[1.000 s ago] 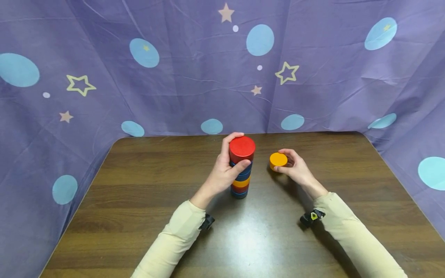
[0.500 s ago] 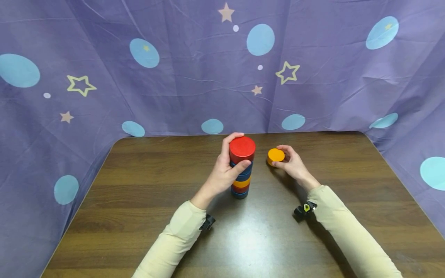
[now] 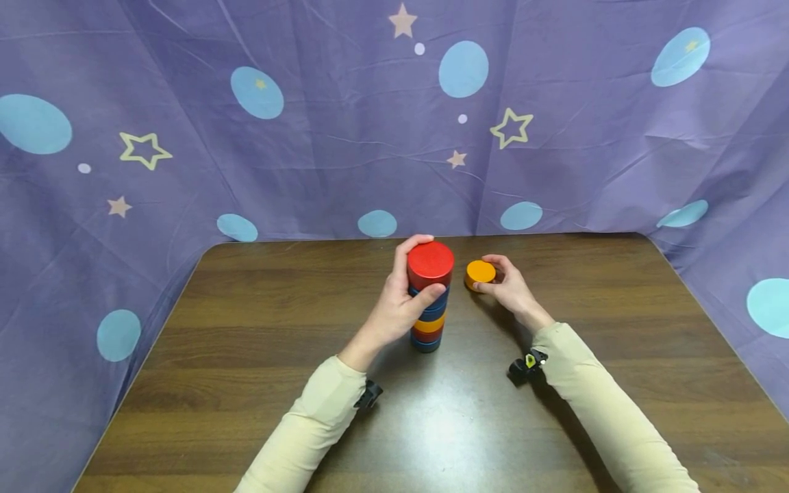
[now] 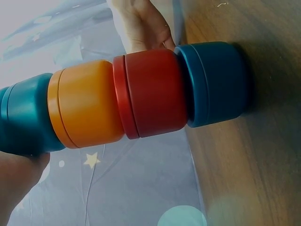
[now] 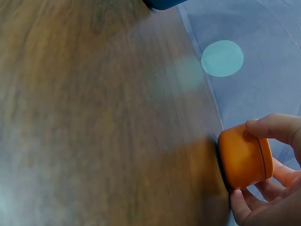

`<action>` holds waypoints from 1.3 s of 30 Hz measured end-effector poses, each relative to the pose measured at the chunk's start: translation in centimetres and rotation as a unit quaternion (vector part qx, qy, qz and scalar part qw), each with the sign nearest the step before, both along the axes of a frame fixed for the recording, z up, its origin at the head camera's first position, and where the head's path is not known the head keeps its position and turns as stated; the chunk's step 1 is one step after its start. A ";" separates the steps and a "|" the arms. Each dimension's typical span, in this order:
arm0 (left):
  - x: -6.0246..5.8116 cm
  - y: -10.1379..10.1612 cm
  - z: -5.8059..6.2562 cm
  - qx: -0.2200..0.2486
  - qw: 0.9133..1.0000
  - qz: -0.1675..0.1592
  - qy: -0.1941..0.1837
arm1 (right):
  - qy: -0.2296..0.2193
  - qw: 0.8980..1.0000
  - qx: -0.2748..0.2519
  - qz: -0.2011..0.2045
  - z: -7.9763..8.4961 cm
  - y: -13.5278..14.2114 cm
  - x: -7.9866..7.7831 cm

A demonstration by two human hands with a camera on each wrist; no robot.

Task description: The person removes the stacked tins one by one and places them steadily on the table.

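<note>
An upright stack of round lidded jars (image 3: 431, 261) stands on the table, a wide red one on top. Beneath it come blue, orange, red and blue ones; the left wrist view shows a red jar (image 4: 156, 92) above the blue bottom jar (image 4: 223, 84). My left hand (image 3: 394, 305) grips the stack near its top, thumb in front and fingers behind. Just right of it, a small orange jar (image 3: 480, 272) sits low at the table. My right hand (image 3: 510, 289) pinches this jar from the side, thumb (image 5: 273, 128) against its rim.
The brown wooden table (image 3: 246, 356) reaches back to a purple curtain (image 3: 345, 123) with stars and blue spots. Black wrist cameras are strapped to both sleeves. In the right wrist view, a dark blue jar (image 5: 162, 4) peeks in at the top edge.
My right hand has moved left and slightly away with the orange jar, closer to the stack. The left hand and the stack have stayed in place.
</note>
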State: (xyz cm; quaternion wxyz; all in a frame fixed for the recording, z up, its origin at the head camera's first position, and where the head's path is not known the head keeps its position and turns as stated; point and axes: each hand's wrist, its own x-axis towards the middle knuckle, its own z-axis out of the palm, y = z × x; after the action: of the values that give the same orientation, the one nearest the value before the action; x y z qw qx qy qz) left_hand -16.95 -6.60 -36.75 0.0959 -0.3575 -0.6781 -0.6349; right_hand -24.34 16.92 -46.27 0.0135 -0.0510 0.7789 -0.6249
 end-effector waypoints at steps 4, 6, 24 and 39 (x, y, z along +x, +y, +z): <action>0.0 0.0 -0.1 0.000 1.000 0.001 0.002 | -0.010 1.000 -0.005 -0.002 0.0 -0.3 -0.2; 0.0 0.0 -0.1 0.001 1.000 0.001 0.003 | -0.010 1.000 -0.006 -0.001 0.0 -0.5 -0.3; -0.1 0.0 -0.1 0.005 1.000 -0.004 0.001 | -0.007 0.999 -0.026 0.031 0.1 -0.6 -0.5; -0.1 0.0 -0.2 0.006 1.000 -0.003 0.000 | 0.043 0.997 -0.035 0.051 2.7 0.9 0.7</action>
State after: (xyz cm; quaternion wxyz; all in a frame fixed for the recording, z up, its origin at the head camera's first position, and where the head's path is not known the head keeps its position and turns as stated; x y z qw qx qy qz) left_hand -17.03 -6.59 -36.91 0.0963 -0.3588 -0.6733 -0.6393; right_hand -23.66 17.86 -43.56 0.0102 -0.1184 0.7527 -0.6476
